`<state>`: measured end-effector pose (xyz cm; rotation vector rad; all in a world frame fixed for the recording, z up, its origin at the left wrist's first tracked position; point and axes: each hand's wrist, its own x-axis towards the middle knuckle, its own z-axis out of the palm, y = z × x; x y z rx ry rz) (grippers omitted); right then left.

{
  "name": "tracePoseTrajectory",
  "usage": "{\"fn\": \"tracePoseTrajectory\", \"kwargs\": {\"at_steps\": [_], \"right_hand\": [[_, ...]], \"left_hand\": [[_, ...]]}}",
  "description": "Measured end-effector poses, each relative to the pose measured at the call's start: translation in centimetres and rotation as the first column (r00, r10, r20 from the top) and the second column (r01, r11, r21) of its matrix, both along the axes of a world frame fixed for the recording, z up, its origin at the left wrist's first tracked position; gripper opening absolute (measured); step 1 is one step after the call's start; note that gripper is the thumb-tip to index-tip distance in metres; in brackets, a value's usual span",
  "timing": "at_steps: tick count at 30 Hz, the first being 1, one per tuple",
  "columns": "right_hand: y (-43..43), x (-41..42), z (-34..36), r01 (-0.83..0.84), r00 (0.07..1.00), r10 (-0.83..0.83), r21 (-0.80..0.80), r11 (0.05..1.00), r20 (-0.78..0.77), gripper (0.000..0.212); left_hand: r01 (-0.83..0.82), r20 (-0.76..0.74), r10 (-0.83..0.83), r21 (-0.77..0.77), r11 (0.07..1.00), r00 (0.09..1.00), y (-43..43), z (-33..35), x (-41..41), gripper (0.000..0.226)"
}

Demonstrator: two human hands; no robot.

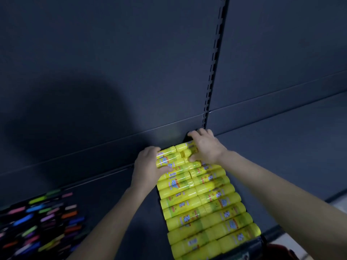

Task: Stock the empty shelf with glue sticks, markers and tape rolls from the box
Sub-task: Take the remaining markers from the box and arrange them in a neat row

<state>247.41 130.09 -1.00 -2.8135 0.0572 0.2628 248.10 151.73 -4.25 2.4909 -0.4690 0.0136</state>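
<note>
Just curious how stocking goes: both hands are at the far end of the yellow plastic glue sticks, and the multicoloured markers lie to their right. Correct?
Not quite. The head view shows the multicoloured markers lying left of the yellow plastic glue sticks, not right. The left hand and right hand are indeed at their far end.

I'm seeing bare dark metal shelf (99,184) lying open between the packed yellow plastic glue sticks (202,209) and the scattered multicoloured markers (43,222).
</note>
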Motion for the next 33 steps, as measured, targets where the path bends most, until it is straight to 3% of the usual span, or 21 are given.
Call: {"fn": "tracePoseTrajectory", "kwargs": {"at_steps": [3,5,7,12,16,23,28,33], "right_hand": [[-0.8,-0.9,-0.7,0.225,0.973,-0.229,0.168,0.960,0.004,0.081],[-1.1,-1.2,-0.9,0.364,0.929,-0.366,0.324,0.873,-0.057,0.075],[-1.2,-1.3,-1.0,0.429,0.898,-0.429,0.423,0.798,-0.102,0.063],[-1.0,-1.2,-1.3,0.422,0.902,-0.420,0.408,0.809,-0.101,0.048],[-0.7,-1.5,-1.5,0.410,0.906,-0.412,0.436,0.801,-0.095,0.069],[-1.0,-2.6,-1.1,0.427,0.896,-0.421,0.536,0.728,-0.142,0.079],[-0.7,-4.8,0.7,0.373,0.911,-0.412,0.473,0.798,-0.023,0.076],[-0.5,-9.0,3.0,0.377,0.885,-0.460,0.474,0.796,0.069,0.032]], "left_hand": [[-0.209,-0.092,0.194,-0.188,0.960,0.977,0.6,-1.1,-1.7,0.064],[-0.352,-0.213,0.303,-0.249,0.903,0.929,0.4,-1.8,-1.9,0.063],[-0.395,-0.280,0.321,-0.273,0.877,0.905,-0.1,-2.3,-1.6,0.057],[-0.384,-0.304,0.298,-0.279,0.880,0.905,-2.0,-2.5,-1.8,0.060],[-0.400,-0.298,0.317,-0.278,0.874,0.900,-2.9,-2.4,-2.1,0.068],[-0.423,-0.381,0.283,-0.361,0.831,0.880,-2.5,-2.4,-2.4,0.080],[-0.345,-0.276,0.258,-0.342,0.874,0.926,-2.1,-0.8,-4.4,0.068],[-0.154,-0.062,0.142,-0.299,0.942,0.988,-1.3,2.2,-7.6,0.049]]}}
